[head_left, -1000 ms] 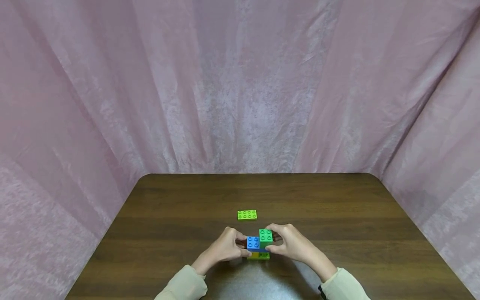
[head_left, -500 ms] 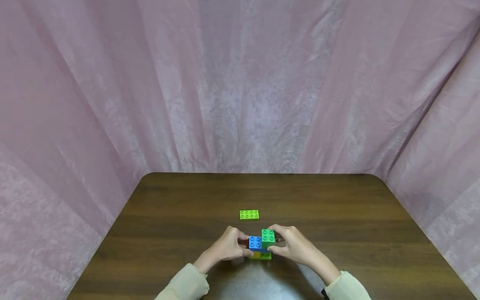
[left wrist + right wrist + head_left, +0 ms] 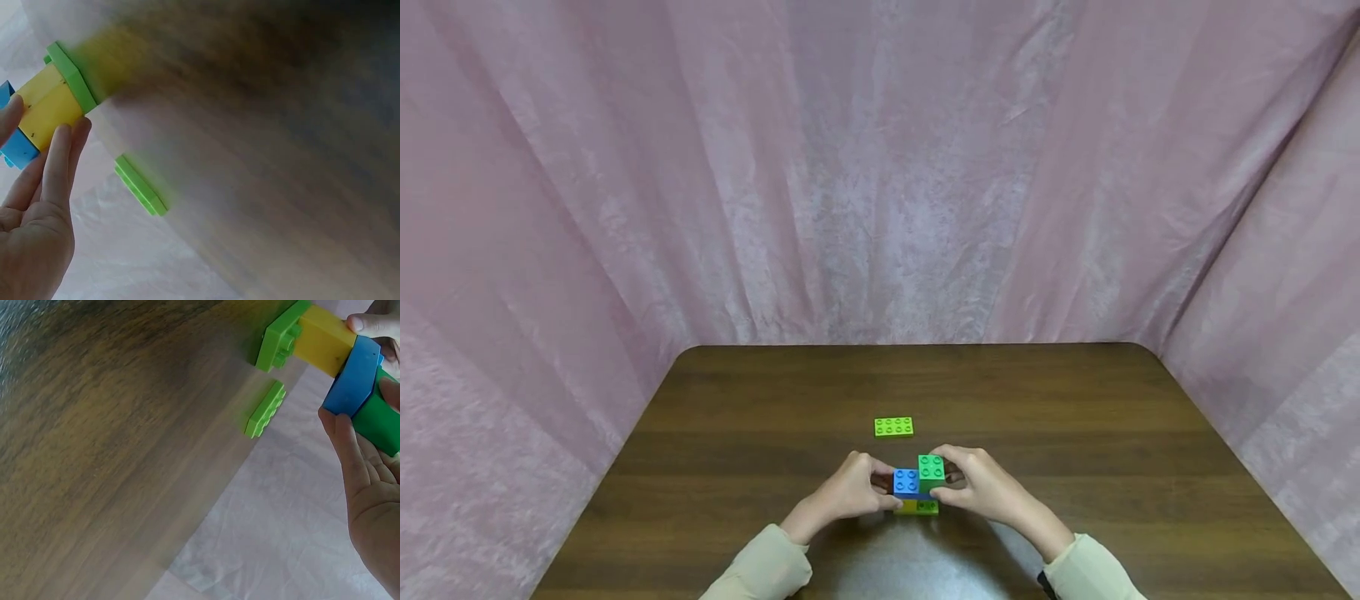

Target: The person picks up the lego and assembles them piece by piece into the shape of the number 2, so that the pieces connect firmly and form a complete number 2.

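Observation:
A small stack of toy building bricks stands upright between my hands at the table's near middle. At its foot lies a lime-green plate. On one half of that sits a yellow part, topped by a blue brick that overhangs to the right. A green brick caps the blue one's right half. My left hand pinches the yellow part from the left, its thumb reaching the blue edge. From the right, my right hand grips the green brick, with fingertips against the blue brick's end.
Behind the stack, a loose lime-green plate with studs up lies on the brown wooden table. Pink velvet curtains hang past the table's far edge and sides.
Both hands keep the same hold on the stack. Only a slight shift of the head camera shows.

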{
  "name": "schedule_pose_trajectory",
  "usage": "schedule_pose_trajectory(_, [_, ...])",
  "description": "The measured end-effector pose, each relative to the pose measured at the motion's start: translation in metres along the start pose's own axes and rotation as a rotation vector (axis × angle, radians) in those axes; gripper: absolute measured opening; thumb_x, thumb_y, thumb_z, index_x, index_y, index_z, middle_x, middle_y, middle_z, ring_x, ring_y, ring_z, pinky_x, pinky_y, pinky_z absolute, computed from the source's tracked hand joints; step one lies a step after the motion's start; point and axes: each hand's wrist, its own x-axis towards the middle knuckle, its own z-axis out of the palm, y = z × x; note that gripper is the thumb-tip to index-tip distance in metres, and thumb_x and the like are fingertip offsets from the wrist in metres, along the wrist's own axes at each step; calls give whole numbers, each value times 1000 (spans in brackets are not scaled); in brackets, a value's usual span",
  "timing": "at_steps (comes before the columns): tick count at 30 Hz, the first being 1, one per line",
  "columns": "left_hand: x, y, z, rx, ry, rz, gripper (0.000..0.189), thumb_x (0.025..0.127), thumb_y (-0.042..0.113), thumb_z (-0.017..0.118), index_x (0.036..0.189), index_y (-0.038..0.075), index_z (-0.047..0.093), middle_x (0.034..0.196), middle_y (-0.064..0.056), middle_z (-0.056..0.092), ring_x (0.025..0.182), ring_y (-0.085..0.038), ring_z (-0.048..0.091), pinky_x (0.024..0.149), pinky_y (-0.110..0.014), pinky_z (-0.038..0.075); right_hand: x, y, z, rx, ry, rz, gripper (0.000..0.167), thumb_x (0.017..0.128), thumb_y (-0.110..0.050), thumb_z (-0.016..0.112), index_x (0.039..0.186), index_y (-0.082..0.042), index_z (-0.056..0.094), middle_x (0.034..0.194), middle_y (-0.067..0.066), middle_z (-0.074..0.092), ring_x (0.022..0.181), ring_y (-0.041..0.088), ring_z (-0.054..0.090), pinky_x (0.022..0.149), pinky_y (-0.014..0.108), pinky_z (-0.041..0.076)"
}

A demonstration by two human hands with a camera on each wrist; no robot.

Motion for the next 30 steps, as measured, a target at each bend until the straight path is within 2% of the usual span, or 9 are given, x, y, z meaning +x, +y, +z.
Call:
schedule_pose_trajectory(4, [-1,1,-1,-18,-27,14,39,76,5,81,110,-10,68,96,-19,74,84,-15,72,69,-19,58,0,0,0,-6,5,-9,29,84,-5,73,110,2,61,93,11,72,84,16,72,70,15,56])
schedule_pose_trajectory(8, [-2,3,-3,-25,-54,-4,43,79,10,81,115,-7,67,100,-16,74,86,-13,71,72,-20,58,1,-1,0,-12,3,-5,29,84,-6,73,110,2,61,93,10,71,84,16,71,70,16,56])
schedule_pose_trajectory(14, [-1,2,-3,-22,-77,-21,38,84,17,77,113,-6,68,103,-15,74,87,-13,73,71,-20,58,1,-2,-1,2,-14,19,28,85,-7,73,110,2,61,94,10,71,85,16,71,71,15,56])
schedule_pose_trajectory(24, [-3,2,-3,-41,-70,-8,35,88,19,72,110,-7,68,99,-15,74,87,-12,72,73,-20,58,2,-2,0,5,-13,53,31,86,-10,73,112,2,61,97,11,72,86,19,71,72,17,57])
schedule_pose_trajectory(26, [-3,2,-3,-39,-66,-9,35,88,19,72,112,-7,67,100,-15,74,88,-11,71,73,-20,58,2,-2,1,8,-7,75,33,86,-11,73,114,2,61,99,12,72,89,21,71,74,20,57])
schedule_pose_trajectory(30, [-3,1,-4,-36,-59,-7,36,88,20,73,115,-3,67,102,-12,74,89,-8,69,75,-20,58,-1,-1,3,25,18,100,38,86,-16,74,118,1,62,107,13,73,97,28,70,84,36,58])
